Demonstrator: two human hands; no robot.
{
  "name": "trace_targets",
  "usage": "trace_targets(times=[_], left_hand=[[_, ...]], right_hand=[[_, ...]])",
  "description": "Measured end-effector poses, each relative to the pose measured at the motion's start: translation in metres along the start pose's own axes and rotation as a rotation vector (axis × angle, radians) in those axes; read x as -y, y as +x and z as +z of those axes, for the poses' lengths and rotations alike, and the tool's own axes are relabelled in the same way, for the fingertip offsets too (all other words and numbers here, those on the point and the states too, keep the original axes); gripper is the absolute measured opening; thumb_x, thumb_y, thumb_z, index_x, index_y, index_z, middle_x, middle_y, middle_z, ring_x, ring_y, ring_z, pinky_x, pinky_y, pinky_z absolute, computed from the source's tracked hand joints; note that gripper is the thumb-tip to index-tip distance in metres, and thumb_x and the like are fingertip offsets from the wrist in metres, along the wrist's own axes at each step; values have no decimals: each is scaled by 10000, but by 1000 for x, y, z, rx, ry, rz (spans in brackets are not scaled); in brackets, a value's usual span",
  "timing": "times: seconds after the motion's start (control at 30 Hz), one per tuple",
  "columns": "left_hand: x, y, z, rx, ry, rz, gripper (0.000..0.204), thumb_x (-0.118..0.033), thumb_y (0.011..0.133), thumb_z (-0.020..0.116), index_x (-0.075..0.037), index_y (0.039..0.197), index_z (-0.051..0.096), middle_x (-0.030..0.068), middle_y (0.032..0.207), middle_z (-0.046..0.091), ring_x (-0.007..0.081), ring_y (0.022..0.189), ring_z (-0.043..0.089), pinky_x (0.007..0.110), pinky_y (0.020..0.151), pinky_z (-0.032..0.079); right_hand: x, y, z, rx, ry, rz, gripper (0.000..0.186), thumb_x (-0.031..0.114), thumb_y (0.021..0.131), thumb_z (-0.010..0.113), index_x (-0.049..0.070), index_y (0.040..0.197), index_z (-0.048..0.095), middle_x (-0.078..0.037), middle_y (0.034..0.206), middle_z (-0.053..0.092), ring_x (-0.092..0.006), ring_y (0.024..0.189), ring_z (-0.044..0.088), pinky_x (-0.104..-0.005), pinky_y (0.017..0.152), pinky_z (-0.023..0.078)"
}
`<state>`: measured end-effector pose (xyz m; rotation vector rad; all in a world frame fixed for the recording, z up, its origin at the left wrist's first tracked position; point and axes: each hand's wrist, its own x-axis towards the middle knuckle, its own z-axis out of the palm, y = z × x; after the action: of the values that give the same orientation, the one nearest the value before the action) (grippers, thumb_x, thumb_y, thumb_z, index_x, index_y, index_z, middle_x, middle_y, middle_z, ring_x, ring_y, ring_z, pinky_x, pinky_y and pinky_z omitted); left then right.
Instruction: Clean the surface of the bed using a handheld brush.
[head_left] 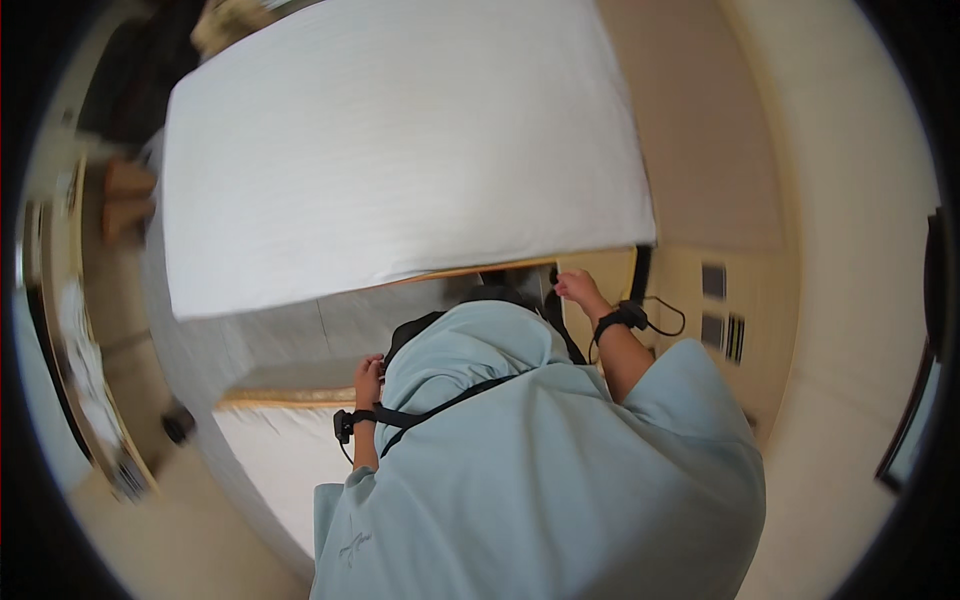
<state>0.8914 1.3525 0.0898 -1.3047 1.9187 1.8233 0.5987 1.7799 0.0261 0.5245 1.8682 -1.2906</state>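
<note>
My right hand is raised over a pale wooden bedside cabinet, beside the near edge of a bed spread with a smooth white sheet. Its fingers are curled in, and nothing shows in them. A small dark shape lies close to those fingertips, too small to name. Lower and to the left, my left hand hangs next to my light blue shirt, fingers loosely bent and slightly apart, without a visible object. Each wrist wears a black strap with a small device and a cable.
Behind my left arm lies a second white-covered bed. A strip of grey floor runs between the beds. Switch plates sit on the pale panel at right. A long shelf and a brown chair stand at left.
</note>
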Motion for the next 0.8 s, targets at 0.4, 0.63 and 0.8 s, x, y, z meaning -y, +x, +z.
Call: trace_targets(times=[0.4,0.63,0.8], left_hand=[[277,-179,-45,-273,371,-133,293,-209,810,438,-18,894,643,138,871,618,240,730,588,350,670,468],[298,-181,-98,-502,-550,-377,265,-232,806,481,-71,996,575,66,810,589,175,696,569,319,592,451],[299,-123,-165,-542,-614,-362,273,-248,813,473,-75,990,588,74,836,606,190,738,577,330,626,450]], right_hand=[[125,15,247,326,-733,-116,165,136,820,499,7,892,573,-112,706,621,-173,574,601,-274,482,472],[153,-38,475,810,-1072,-389,236,164,828,483,4,966,587,-103,772,645,-173,680,627,-286,593,500],[160,-14,559,798,-1152,-284,234,175,830,504,0,956,597,-111,773,657,-185,677,642,-290,587,504]])
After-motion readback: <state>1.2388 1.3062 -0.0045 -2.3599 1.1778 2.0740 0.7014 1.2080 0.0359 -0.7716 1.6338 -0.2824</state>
